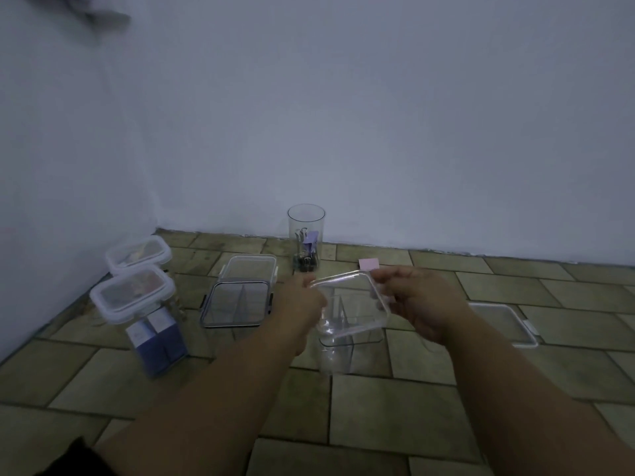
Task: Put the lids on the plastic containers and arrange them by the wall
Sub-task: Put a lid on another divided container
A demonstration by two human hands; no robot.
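- The left hand (302, 300) and right hand (426, 304) pinch opposite edges of the clear square lid (350, 304), held tilted between them.
- The open clear container (335, 355) stands directly below, equally near both.

Floor (395, 400): lidded containers (132, 297), open cylinder (306, 242), spare lid (501, 324).

Single view from a wide-angle camera worn on the person's head, facing forward and down. Both forearms enter from the lower edge and converge near frame centre, where the left grip (302, 298) and right grip (424, 304) hold a clear lid (350, 302) at close range. The tiled floor (395, 407) fills the lower half. The wall (343, 115) ahead fills the upper half, its base slanting down to the right.
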